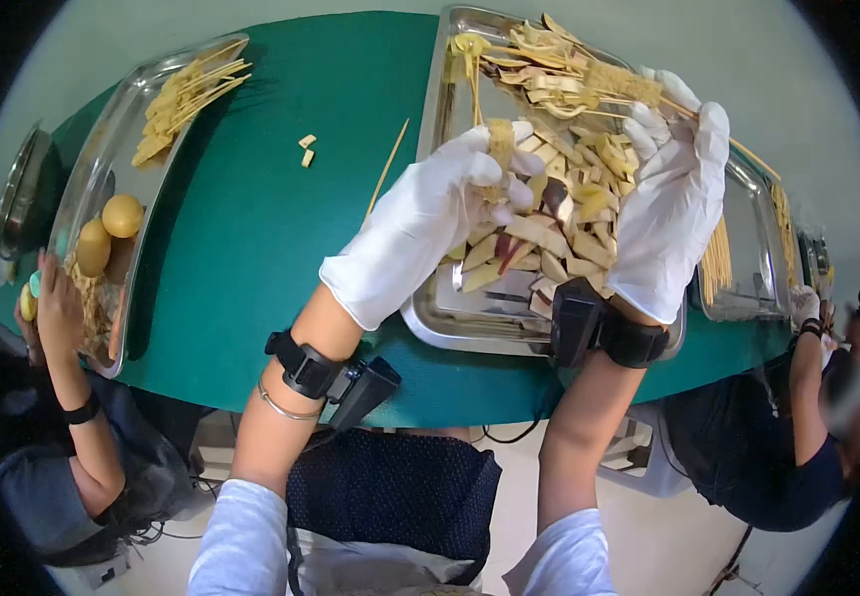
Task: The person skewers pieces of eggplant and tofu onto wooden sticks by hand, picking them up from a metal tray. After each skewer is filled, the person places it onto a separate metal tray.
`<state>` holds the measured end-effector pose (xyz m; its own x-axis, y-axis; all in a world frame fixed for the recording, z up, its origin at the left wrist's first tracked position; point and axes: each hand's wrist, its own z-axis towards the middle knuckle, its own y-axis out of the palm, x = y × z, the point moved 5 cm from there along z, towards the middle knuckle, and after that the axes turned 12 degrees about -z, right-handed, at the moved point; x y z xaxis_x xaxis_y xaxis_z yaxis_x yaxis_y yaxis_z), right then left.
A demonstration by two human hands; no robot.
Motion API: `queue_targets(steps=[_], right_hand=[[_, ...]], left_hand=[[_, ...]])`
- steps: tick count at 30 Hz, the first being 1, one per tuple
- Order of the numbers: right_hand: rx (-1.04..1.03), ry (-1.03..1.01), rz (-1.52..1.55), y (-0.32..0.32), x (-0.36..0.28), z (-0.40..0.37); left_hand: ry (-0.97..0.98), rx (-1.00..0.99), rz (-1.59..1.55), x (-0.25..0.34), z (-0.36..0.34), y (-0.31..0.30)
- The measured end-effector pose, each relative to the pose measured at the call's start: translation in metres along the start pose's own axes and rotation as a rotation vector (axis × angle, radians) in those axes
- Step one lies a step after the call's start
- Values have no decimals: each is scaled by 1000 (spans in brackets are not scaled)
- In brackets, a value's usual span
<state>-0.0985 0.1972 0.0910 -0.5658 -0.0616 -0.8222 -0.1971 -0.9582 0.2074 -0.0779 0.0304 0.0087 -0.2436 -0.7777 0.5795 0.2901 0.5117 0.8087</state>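
Observation:
White gloves cover both hands, which are over a metal tray [447,320] of cut vegetable pieces [549,243]. In my left hand [440,204], the fingers are closed around a yellowish skewered piece [500,144], whose thin stick points up. My right hand [668,189] is at the tray's right side, fingers curled beside a wooden skewer [683,105] that extends past the hand; whether they grip it is hidden. Finished-looking skewers [559,84] with sliced pieces lie across the tray's far part, just beyond my hands.
A single stick [387,169] and small white bits [308,151] lie on the green table [281,248]. A left tray [142,288] holds skewers and round yellow potatoes [123,216]. Another tray [748,298] with sticks is at right. One person works on each side.

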Motion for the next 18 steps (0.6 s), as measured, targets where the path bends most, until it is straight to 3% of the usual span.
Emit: queue_targets(steps=[12,15,18], right_hand=[[158,63,-41,-22,5,-4],[234,47,-1,-27,3,-6],[276,92,61,-28,2,-6]], left_hand=[[-88,33,331,7,-17,22],[-78,-35,314,7,-16,17],[-177,17,157,8,-21,15]])
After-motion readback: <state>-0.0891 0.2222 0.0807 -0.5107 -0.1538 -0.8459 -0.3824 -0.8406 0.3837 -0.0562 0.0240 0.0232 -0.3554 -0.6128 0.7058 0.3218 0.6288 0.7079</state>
